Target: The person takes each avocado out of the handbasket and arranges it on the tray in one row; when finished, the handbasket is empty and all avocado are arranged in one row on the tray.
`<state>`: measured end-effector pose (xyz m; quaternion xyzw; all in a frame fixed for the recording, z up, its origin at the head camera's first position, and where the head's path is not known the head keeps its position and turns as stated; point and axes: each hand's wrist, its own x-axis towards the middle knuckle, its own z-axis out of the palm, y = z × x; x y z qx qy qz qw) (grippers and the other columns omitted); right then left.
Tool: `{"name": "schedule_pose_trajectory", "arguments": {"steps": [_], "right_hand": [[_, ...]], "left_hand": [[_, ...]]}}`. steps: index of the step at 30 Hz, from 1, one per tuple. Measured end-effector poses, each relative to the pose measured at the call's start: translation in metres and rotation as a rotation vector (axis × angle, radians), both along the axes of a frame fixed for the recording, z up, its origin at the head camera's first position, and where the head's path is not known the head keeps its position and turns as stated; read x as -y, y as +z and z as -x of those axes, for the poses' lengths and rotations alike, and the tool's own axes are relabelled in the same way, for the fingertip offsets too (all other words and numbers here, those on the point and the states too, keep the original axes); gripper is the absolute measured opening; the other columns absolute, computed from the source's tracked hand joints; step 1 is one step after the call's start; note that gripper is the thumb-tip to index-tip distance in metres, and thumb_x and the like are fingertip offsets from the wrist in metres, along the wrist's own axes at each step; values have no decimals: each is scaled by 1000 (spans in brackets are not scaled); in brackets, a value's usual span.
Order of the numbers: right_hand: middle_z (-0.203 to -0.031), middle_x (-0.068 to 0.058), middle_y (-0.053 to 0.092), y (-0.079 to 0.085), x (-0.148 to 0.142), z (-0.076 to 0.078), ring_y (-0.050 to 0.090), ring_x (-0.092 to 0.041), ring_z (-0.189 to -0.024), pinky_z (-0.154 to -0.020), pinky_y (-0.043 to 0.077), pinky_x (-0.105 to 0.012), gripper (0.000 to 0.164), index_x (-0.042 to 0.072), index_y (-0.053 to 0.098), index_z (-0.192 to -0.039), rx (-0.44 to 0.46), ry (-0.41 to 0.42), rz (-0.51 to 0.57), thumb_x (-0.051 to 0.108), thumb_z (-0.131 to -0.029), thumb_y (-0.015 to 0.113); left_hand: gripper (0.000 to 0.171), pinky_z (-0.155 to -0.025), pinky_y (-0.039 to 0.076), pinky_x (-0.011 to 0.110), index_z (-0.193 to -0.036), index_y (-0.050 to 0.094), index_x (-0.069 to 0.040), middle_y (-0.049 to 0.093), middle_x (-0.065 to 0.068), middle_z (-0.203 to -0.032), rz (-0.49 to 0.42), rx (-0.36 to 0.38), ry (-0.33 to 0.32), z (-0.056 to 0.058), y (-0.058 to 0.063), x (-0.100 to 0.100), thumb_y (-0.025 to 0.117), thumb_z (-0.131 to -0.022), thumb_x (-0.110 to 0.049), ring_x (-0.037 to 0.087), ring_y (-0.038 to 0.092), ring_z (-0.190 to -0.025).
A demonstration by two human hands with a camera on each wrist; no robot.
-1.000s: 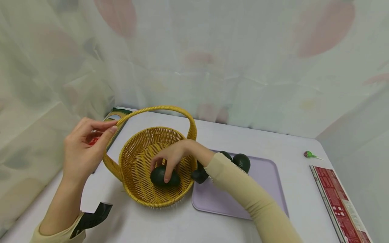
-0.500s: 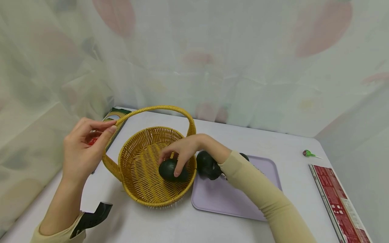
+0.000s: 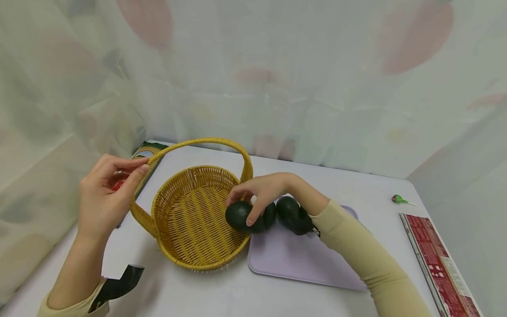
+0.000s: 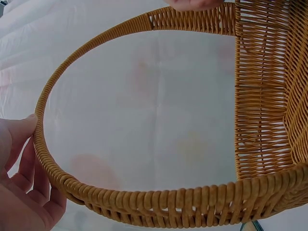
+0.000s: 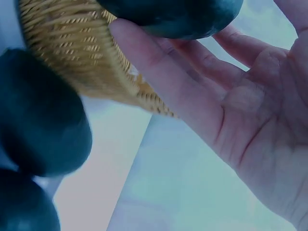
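A round yellow wicker basket (image 3: 200, 220) stands on the white table, its arched handle (image 3: 210, 141) upright. My left hand (image 3: 104, 193) pinches the left part of that handle between thumb and fingers, as the left wrist view also shows. Over the basket's right rim, my right hand (image 3: 263, 191) grips a dark green avocado (image 3: 237, 215) from above. In the right wrist view the fingers curl round this avocado (image 5: 178, 19). Two more avocados, one of them (image 3: 288, 206) partly behind the right wrist mount, lie on the lilac tray (image 3: 293, 264) right of the basket.
At the right edge lie a green-wrapped lollipop (image 3: 401, 199) and a flat red package (image 3: 435, 259). A green packet (image 3: 146, 152) lies behind my left hand. Patterned curtains (image 3: 253, 101) close off the back and left side. My right forearm crosses the tray.
My right hand has moved right with the avocado, from inside the basket to over its right rim. The left hand keeps its hold on the handle.
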<state>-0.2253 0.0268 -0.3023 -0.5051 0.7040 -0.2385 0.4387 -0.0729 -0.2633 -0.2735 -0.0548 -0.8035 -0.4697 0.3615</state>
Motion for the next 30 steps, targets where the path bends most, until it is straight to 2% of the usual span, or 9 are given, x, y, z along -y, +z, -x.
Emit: {"name": "schedule_pose_trajectory", "arguments": {"steps": [3,7,10,15,20,25,30], "right_hand": [[-126,9,54,-1,-13,1,50,-11,-117,-98,46,-31,58,25,53,-131,-32,-14,17,30,-80,81],[-129,11,54,-3,-33,1,50,-12,-118,-103,42,-32,60,22,52,-133,-32,-37,35,29,-81,80],[-130,11,54,-4,-50,0,50,-13,-119,-104,40,-33,59,22,52,-133,-31,-76,26,30,-81,79],[-131,12,53,-6,-77,-2,50,-16,-120,-105,39,-35,58,28,53,-131,-44,-186,-12,34,-80,80],[-131,8,53,-10,-103,-3,49,-20,-123,-106,38,-38,57,27,54,-130,-20,-260,-7,31,-80,81],[-129,7,54,-13,-128,-6,52,-21,-119,-103,40,-43,56,29,54,-129,-21,-333,-25,31,-80,81],[-133,5,52,-21,-154,-10,49,-21,-124,-108,35,-43,57,25,53,-131,-16,-377,4,28,-81,79]], "left_hand": [[19,-76,48,11,-103,71,10,59,-1,-86,-6,6,6,1,0,0,69,-83,9,8,54,-81],[20,-75,48,10,-103,71,10,59,-2,-86,-7,13,13,1,1,1,69,-83,9,8,54,-82],[20,-75,48,10,-102,71,10,59,-2,-86,-7,14,15,1,1,1,69,-83,10,9,54,-82],[20,-76,48,10,-103,71,9,60,-1,-88,-17,31,23,0,2,2,69,-83,9,10,54,-83],[20,-77,48,10,-104,71,7,60,-1,-89,-13,59,40,-1,3,3,70,-84,6,11,55,-85],[20,-77,49,10,-104,72,6,60,-2,-90,-16,67,54,-2,3,5,70,-84,5,11,56,-85],[19,-77,49,10,-104,72,7,61,-1,-90,-21,60,51,-2,3,4,70,-84,5,12,56,-85]]}}
